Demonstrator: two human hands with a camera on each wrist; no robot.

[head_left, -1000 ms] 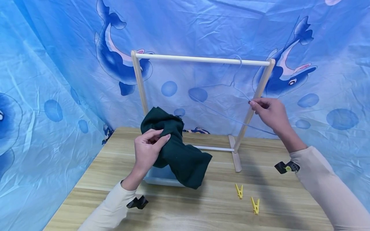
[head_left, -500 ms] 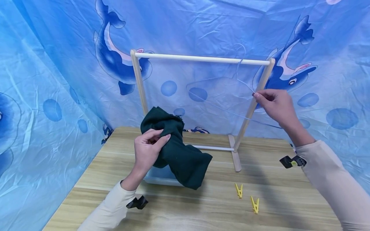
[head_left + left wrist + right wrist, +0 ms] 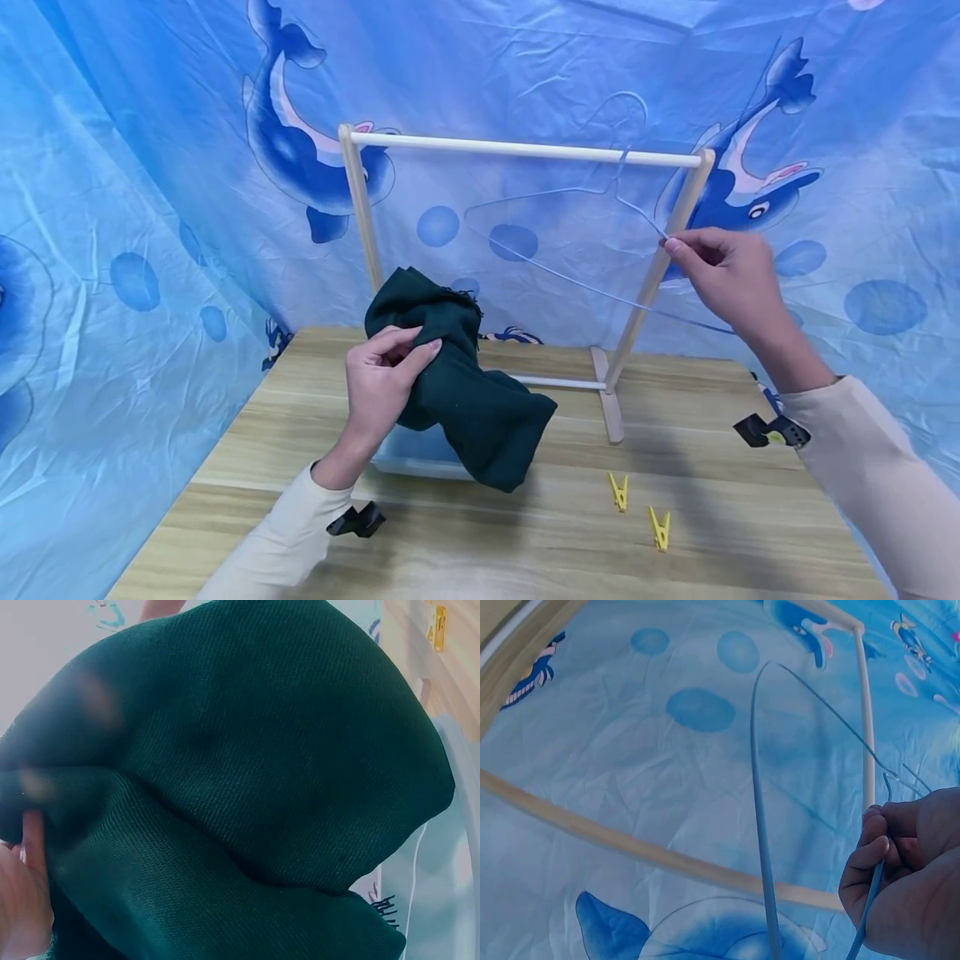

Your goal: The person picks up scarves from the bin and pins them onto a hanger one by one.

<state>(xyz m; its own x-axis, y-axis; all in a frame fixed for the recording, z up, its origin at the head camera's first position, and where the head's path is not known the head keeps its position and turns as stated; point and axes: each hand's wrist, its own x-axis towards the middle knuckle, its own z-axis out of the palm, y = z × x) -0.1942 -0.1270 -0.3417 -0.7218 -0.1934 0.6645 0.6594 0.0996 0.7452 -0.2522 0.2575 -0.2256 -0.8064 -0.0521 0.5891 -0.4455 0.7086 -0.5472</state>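
Observation:
In the head view my left hand (image 3: 381, 375) pinches a folded dark green cloth with a fringed edge (image 3: 480, 417), held up over a pale plastic bin (image 3: 420, 454). The cloth fills most of the left wrist view, with the fingers (image 3: 31, 847) at its lower left. To the right, my right hand (image 3: 727, 271) pinches a thin light-blue wire hanger (image 3: 555, 271) by its right shoulder. The hanger's hook rises above the top rail of a small wooden rack (image 3: 487, 148). In the right wrist view the wire (image 3: 759, 810) runs through the curled fingers.
Two yellow clothespins (image 3: 617, 492) (image 3: 659, 529) lie on the wooden table (image 3: 570, 550), right of the bin. The rack's right foot (image 3: 609, 408) stands behind them. A blue dolphin-print curtain (image 3: 187, 125) closes off the back and sides.
My right hand has moved up and to the right, lifting the hanger so its hook rises from the rail to above it. The left hand and green cloth have barely shifted.

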